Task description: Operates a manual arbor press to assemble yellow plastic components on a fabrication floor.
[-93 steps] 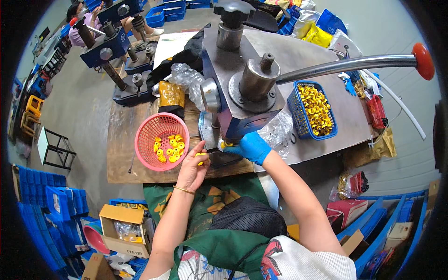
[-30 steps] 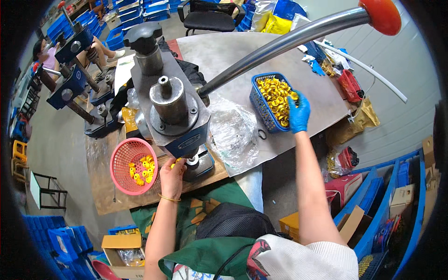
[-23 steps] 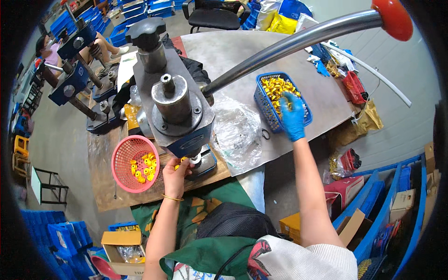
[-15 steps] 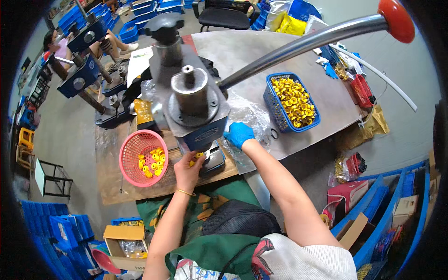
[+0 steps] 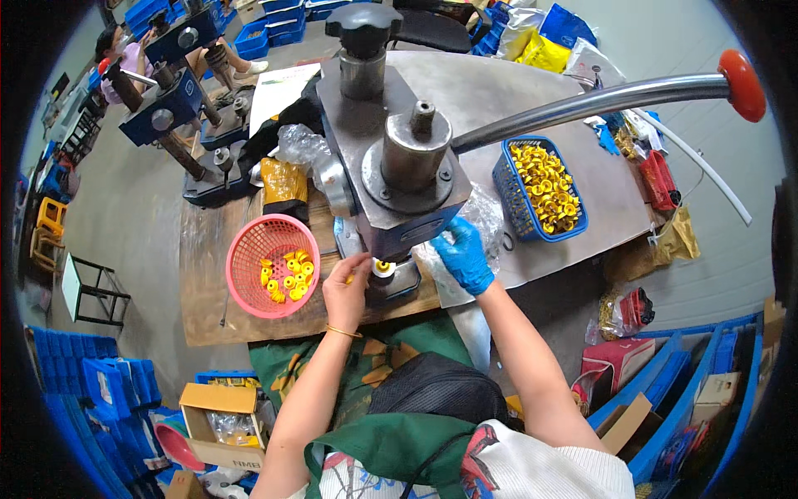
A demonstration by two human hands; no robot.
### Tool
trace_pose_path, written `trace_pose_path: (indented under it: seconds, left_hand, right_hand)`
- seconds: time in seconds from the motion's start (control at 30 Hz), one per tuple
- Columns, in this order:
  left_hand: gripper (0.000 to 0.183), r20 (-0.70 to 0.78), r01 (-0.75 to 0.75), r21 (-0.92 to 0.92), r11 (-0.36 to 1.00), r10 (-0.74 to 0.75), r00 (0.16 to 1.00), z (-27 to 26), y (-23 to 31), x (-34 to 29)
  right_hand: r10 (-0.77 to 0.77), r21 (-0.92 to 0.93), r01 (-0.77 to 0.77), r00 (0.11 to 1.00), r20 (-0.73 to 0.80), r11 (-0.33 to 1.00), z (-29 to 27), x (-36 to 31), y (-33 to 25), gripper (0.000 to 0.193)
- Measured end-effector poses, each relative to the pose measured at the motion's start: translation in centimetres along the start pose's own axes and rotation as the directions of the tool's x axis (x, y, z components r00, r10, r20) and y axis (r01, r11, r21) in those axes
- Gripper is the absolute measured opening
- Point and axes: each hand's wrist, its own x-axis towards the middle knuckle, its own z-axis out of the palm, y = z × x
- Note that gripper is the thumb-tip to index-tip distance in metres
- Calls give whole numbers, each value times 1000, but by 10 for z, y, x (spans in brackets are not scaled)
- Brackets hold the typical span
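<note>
My bare left hand is at the front left of a hand lever press, its fingers pinched together. A bit of yellow shows between them, seemingly a small yellow cap-like part. Beside the fingertips, another yellow part sits on a white seat under the press head. My right hand, in a blue glove, is close to the head's right side above crumpled clear plastic. Its thumb and forefinger look loosely apart, with nothing visible between them; the press hides some fingertips. Neither hand is on the red-knobbed lever.
A pink basket of yellow parts stands left; a blue basket heaped with yellow parts stands right. The lever reaches across the table's right side. More presses and a seated person are at far left. Blue crates stand lower right.
The view has shifted, so press and baskets appear farther right. My right hand's fingers have loosened from a fist. My left hand has drawn back slightly from the seat, where a yellow part now shows.
</note>
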Motion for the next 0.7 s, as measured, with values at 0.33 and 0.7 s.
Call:
trace_pose_path:
  seconds: [0.33,0.7]
  left_hand:
    - [42,299,480,-802,355,-456,838,-23,16,-15]
    - [27,335,479,-797,367,-391,857,-32,11,-22]
  right_hand:
    - [-281,-103,295,950,135,950,29,-18,-18,15]
    - [-390,6,396,902,187,918,40,-19,-11,18]
